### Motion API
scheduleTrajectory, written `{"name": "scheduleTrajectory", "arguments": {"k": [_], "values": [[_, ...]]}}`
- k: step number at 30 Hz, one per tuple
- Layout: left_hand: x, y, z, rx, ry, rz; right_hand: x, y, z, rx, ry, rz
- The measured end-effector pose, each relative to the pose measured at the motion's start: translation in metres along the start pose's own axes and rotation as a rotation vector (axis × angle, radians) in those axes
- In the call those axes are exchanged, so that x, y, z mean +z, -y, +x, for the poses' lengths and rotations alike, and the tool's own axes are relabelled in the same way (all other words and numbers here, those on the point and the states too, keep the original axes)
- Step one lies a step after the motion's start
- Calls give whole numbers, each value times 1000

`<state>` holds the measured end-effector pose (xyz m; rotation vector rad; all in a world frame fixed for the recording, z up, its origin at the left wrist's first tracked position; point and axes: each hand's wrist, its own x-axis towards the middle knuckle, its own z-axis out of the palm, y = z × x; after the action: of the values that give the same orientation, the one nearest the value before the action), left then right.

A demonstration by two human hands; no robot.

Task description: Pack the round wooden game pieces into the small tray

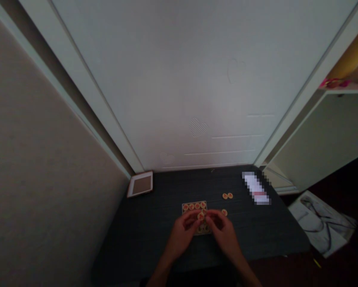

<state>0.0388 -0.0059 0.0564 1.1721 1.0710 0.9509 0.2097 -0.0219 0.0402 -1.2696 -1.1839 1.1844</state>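
Over a small box (207, 205) of round wooden pieces, my two hands come together. My left hand (181, 232) pinches a Chinese chess piece (200, 216) with a red character, its face toward me. The fingertips of my right hand (223, 231) are closed at the right edge of the same piece. A row of red-marked discs (191, 207) lies along the far side of the box, and darker-marked ones show at the near side. The middle of the box is hidden by my fingers. One loose piece (225, 212) rests just beyond my right hand.
Two more pieces (227, 196) lie side by side farther back on the dark table (155, 223). A framed tablet-like object (140, 185) sits at the back left. A blurred white item (256, 189) lies at the right, and a white box (321, 223) is beyond the table's right edge.
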Motion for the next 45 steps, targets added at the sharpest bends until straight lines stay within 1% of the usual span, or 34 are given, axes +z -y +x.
{"name": "scheduleTrajectory", "arguments": {"k": [2, 4, 12, 19, 22, 25, 28, 31, 33, 37, 41, 45], "values": [[3, -4, -2, 31, 56, 34, 1, 1, 0, -1, 10, -15], [4, -6, -3, 48, 84, 65, 1, 1, 0, 7, 15, -23], [5, -3, -5, 66, 80, 127, -1, 5, -1, 25, 36, -11], [3, -9, -6, 80, 76, 179, 1, 5, -1, 40, 59, 26], [-7, -6, -5, 42, 18, 203, -2, 3, 0, 51, 46, 31], [-23, 3, -4, 30, -96, 224, -9, -1, 1, 46, 20, 7], [-41, 13, -6, 85, -196, 312, -16, -8, 2, 38, 4, -27], [-52, 25, -10, 150, -256, 433, -16, -16, 2, 50, -5, -26], [-54, 34, -14, 166, -279, 473, -11, -21, 1, 67, 7, -6], [-49, 47, -18, 196, -301, 531, 2, -26, -2, 73, 64, -13], [-47, 48, -18, 218, -307, 572, 12, -26, -4, 28, 101, -66], [-49, 43, -19, 212, -270, 581, 17, -26, -5, 12, 123, -90]]}}
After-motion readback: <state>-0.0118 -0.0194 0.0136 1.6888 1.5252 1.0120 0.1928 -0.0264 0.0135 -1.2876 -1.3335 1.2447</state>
